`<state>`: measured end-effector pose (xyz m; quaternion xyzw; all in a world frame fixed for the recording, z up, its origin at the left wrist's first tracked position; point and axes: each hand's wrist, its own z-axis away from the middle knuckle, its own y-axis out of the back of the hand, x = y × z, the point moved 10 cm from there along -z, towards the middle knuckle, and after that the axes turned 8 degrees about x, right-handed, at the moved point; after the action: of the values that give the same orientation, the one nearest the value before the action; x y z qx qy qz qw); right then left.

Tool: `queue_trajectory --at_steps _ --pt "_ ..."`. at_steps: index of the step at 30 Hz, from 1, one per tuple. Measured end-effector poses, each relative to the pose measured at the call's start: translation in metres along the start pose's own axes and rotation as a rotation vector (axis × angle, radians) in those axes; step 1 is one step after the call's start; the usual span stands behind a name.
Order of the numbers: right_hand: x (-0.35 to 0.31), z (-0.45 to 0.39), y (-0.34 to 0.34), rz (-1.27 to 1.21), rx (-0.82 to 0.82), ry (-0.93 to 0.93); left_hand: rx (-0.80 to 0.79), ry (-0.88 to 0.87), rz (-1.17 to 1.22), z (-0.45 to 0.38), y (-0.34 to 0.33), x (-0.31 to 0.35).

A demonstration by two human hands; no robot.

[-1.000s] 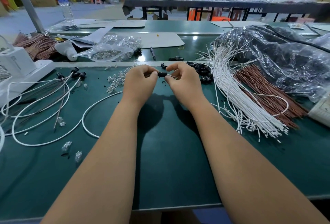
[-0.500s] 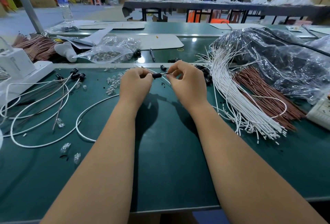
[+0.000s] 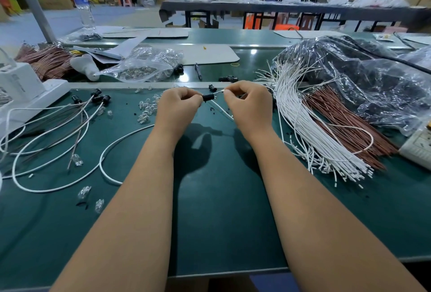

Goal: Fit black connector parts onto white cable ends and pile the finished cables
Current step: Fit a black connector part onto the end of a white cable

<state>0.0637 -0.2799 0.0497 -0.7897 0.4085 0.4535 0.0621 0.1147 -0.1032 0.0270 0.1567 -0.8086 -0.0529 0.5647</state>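
Observation:
My left hand (image 3: 177, 110) pinches a small black connector part (image 3: 207, 97) above the green table. Close to its right, my right hand (image 3: 250, 107) pinches the end of a white cable (image 3: 219, 92) that points into the connector. The same cable runs down between my hands and loops to the left over the mat (image 3: 121, 140). Finished cables with black ends (image 3: 100, 99) lie in a pile at the left. A thick bundle of bare white cables (image 3: 310, 133) lies at the right.
Brown wires (image 3: 345, 124) and a dark plastic bag (image 3: 363, 77) sit right of the bundle. Loose black connectors (image 3: 228, 79) and clear small parts (image 3: 147, 110) lie beyond my hands. A clear bag (image 3: 144, 68), a white device (image 3: 21, 86) and a water bottle (image 3: 82, 5) stand at the left.
My hands have drawn slightly apart, so the black connector and a short stretch of the white cable end now show between them. The cable loop on the mat has shifted a little.

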Motion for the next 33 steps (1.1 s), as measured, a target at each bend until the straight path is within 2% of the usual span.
queue_trajectory --at_steps 8,14,25,29,33 --pt "0.023 0.001 -0.008 -0.332 -0.068 -0.286 -0.022 -0.080 0.094 0.005 -0.003 0.014" --pt "0.012 0.002 -0.015 -0.277 -0.115 -0.183 -0.027 -0.110 0.084 0.006 -0.005 0.018" --pt "0.011 0.009 -0.030 -0.256 -0.247 -0.192 -0.019 0.010 0.159 0.002 -0.003 0.005" --pt "0.018 0.008 -0.029 -0.182 -0.228 -0.208 -0.008 0.032 0.158 0.003 -0.003 0.003" --pt "0.020 0.000 -0.015 -0.001 -0.147 -0.153 0.019 0.037 0.163 0.003 -0.004 0.003"
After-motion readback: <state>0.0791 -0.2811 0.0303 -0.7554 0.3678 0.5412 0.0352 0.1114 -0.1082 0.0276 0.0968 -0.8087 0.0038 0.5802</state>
